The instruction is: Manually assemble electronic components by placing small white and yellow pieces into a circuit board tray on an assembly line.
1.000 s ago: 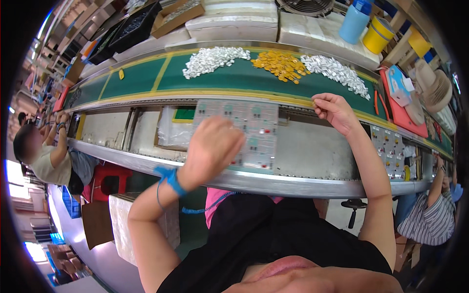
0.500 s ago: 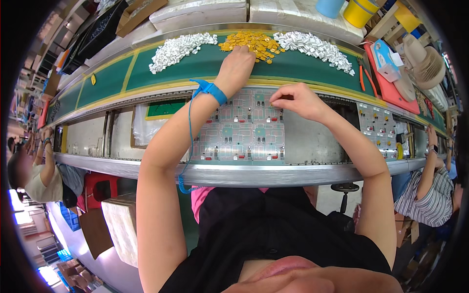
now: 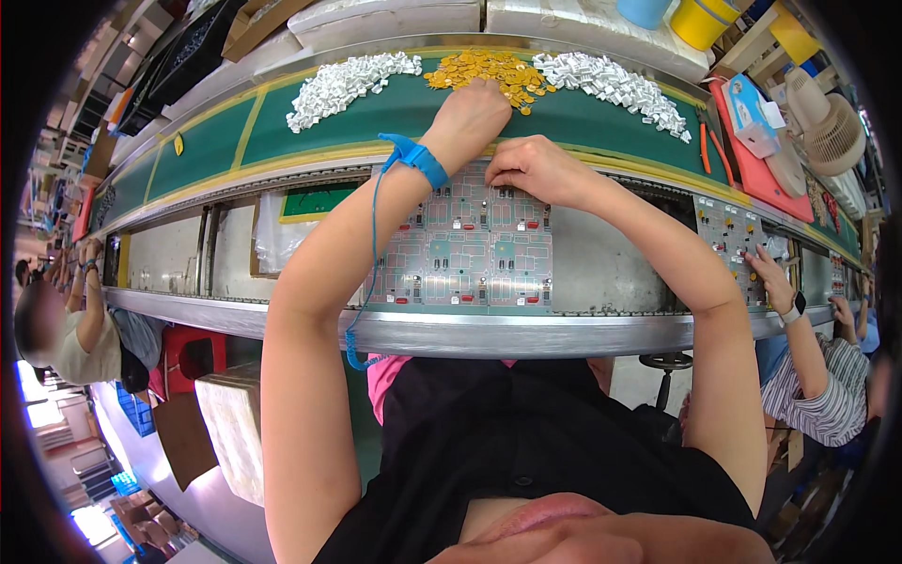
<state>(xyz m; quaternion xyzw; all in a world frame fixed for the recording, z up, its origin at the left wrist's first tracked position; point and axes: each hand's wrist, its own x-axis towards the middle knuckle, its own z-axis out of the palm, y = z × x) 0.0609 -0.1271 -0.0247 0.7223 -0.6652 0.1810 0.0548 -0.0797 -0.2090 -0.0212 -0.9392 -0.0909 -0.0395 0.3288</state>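
Head view is showing us working at a long green desk [image 3: 376,122]. Our board [image 3: 460,249] is lying flat between the green strip and the metal rail [image 3: 564,336], just in front of us. We are judging it partly filled: small red, black and white parts are sitting on its repeating sections, while bare printed spots are showing between them. We are making out no yellow piece on the uncovered sections, so the yellow ones are probably what is lacking. Off to the right, a second board [image 3: 728,226] is carrying orange-yellow spots, with a co-worker's hand [image 3: 772,282] at its edge. Plenty of stock is lying beyond our board: a left white heap [image 3: 352,85], a right white heap [image 3: 611,85] and, between them, a yellow heap [image 3: 489,70].

Our left hand [image 3: 473,111] is reaching to the near edge of the yellow heap, fingers bent down. Our right hand [image 3: 537,171] is hovering at or touching the board's far edge, fingertips drawn close together.

Our left forearm is covering the board's far left part, and our right hand is hiding some of its far edge. Our left fingertips are hidden behind the knuckles, so we cannot tell whether they are closing on a piece. Anything between the right fingertips is too small to make out.
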